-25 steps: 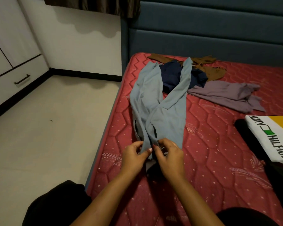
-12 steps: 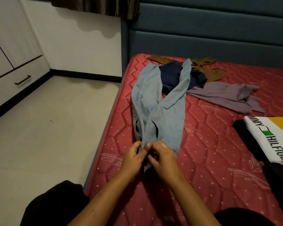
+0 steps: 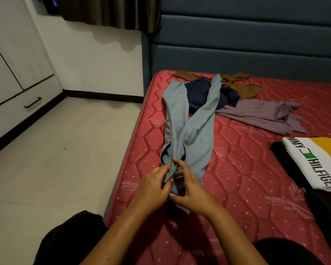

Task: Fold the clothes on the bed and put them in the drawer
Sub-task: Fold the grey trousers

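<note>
**Both your hands at the waist end of the blue-grey trousers.**
Your left hand pinches the bunched waistband. Your right hand, just beside it, curls its fingers round the same cloth. The legs run away from your hands across the red mattress. Past the legs' far ends lie a navy garment, a brown garment and a purple garment. A folded white shirt sits well right of your right hand, and the drawer is far left of your left hand.

Our left hand and right hand are bare, as are both forearms to the frame's edge. Black clothing covers us lower down, on either side.
</note>
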{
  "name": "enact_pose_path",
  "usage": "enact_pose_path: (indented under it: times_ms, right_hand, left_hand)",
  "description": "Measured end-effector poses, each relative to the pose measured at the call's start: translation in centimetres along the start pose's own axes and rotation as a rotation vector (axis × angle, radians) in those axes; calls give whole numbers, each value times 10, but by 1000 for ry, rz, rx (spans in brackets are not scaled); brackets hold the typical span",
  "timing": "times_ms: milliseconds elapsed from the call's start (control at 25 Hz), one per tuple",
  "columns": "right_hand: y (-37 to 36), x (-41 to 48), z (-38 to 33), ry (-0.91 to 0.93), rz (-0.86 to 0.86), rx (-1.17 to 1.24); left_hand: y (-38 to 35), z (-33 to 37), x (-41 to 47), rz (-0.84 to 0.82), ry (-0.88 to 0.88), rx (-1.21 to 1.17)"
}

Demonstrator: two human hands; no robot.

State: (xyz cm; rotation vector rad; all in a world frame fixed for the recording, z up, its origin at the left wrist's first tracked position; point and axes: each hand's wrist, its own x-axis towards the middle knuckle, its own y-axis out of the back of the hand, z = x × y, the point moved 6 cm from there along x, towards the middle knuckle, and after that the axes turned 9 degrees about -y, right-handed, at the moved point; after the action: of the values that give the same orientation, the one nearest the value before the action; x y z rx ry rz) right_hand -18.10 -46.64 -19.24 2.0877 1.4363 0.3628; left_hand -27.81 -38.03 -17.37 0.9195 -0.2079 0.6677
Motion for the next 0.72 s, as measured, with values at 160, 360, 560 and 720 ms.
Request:
enact_pose_path:
  times_ms: [160, 360, 560, 720]
  right_hand:
    - [-13, -12, -8, 64, -119, -77]
    - [19, -9, -19, -61, 167, -722]
    - [8, -10, -48, 120, 156, -910]
    - [5, -16, -58, 55, -55, -822]
  left_hand:
    - [23, 34, -19, -258, -198, 233]
    - [51, 83, -48, -454, -250, 435]
    - [101, 91, -54, -416, -152, 487]
    - [153, 73, -48, -271, -78, 573]
